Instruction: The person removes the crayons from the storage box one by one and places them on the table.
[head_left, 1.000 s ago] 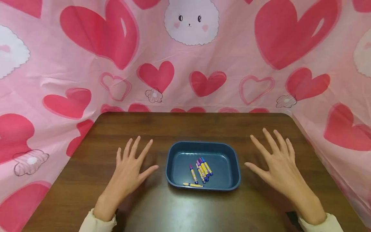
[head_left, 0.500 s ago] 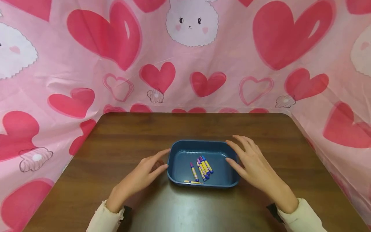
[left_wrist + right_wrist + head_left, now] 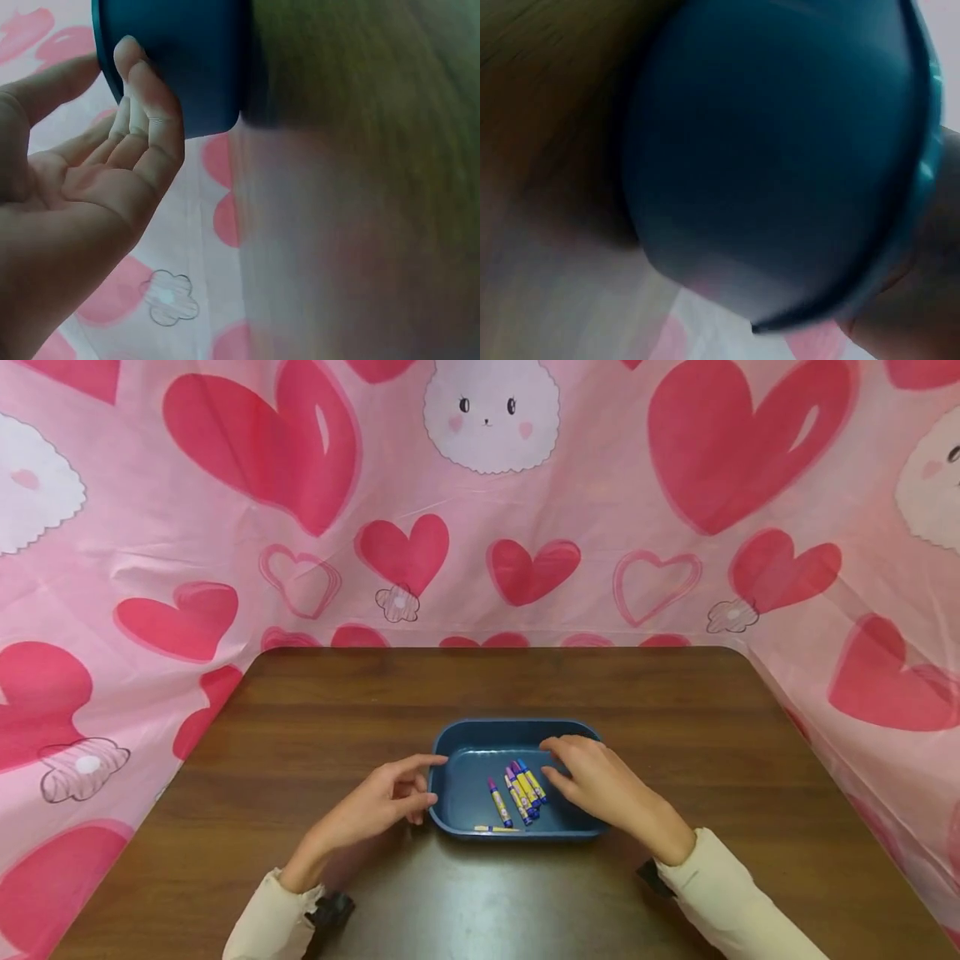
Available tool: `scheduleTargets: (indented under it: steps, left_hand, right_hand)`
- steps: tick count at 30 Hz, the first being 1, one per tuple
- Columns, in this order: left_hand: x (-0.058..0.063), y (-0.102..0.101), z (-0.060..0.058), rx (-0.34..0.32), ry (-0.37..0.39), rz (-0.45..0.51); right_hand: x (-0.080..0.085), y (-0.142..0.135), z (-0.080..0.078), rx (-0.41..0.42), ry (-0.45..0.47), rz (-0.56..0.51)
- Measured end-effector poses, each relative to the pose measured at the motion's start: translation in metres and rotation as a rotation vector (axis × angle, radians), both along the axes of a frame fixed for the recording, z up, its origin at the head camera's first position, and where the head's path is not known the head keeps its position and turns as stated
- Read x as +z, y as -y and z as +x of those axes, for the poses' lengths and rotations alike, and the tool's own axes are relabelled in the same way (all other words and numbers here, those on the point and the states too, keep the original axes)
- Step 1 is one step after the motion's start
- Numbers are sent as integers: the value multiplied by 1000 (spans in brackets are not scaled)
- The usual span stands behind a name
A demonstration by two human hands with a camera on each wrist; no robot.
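In the head view a dark blue tray (image 3: pixel 465 832) with rounded corners sits on the table. Inside it lie several crayons (image 3: pixel 527 783) in yellow and blue wrappers, bunched right of its middle. Apart from them, a purple-tipped crayon (image 3: pixel 500 803) lies slanted, and a yellow crayon (image 3: pixel 495 829) lies along the near wall. My left hand (image 3: pixel 381 797) holds the tray's left rim, fingers curled against the outer wall in the left wrist view. My right hand (image 3: pixel 600 779) reaches over the right side, thumb and fingers apart beside the bunch; the tray blocks its fingertips in the right wrist view.
The dark wooden table (image 3: pixel 360 693) has rounded far corners. A pink cloth (image 3: pixel 465 502) with hearts and white animal faces hangs behind it and along both sides.
Both hands have come inward from spread positions beside the tray. The left has settled at the left rim; the right has crossed the right rim toward the crayons. The crayons have not visibly moved.
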State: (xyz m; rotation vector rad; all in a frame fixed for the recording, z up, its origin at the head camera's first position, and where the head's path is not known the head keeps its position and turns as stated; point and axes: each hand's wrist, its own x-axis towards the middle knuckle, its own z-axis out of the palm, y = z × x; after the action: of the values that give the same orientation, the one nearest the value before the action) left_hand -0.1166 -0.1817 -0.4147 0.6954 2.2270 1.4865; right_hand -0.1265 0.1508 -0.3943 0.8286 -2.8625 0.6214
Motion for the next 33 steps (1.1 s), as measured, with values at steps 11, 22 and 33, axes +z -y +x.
scheduleTargets:
  steps: [11, 22, 33]
  left_hand:
    - [-3, 4, -2, -65, 133, 132]
    - [-6, 12, -3, -160, 354, 312]
    - [-9, 12, 3, -185, 461, 427]
  right_hand:
    - [-24, 21, -7, 17, 62, 27]
    - [-22, 20, -5, -75, 165, 40]
    - [-14, 14, -1, -59, 246, 35]
